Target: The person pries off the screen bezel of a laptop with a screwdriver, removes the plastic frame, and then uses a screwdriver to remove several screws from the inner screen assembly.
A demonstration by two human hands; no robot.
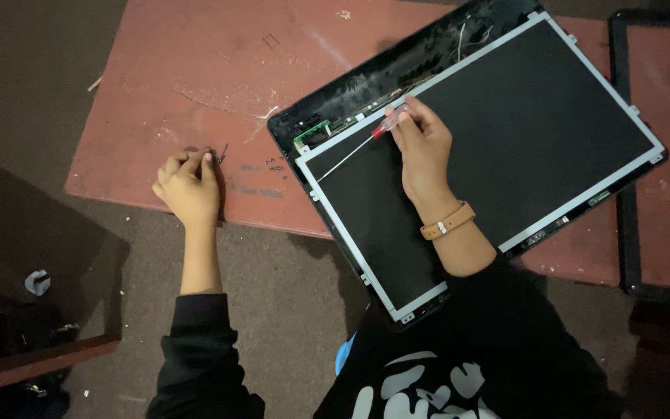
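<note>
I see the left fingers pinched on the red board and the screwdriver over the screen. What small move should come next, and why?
Probably the left hand should let go and return to the panel. Its fingertips pinch at something small on the red board, too small to identify, apart from the screen panel. The right hand holds the screwdriver, tip toward the panel's near-left metal frame, and nothing steadies the panel.

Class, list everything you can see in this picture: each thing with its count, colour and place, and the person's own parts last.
Low table: one, worn red-brown, centre.
Laptop screen panel: one, black with silver frame, on table's right part.
Back cover: one, black, under the panel.
Screwdriver: one, red-and-clear handle, over the panel's upper left corner.
Frame: one, black, far right.
Wristband: one, tan, right wrist.
Floor: dark, around the table.
Left hand: pinching something too small to tell, on the table.
Right hand: holds the screwdriver.
</note>
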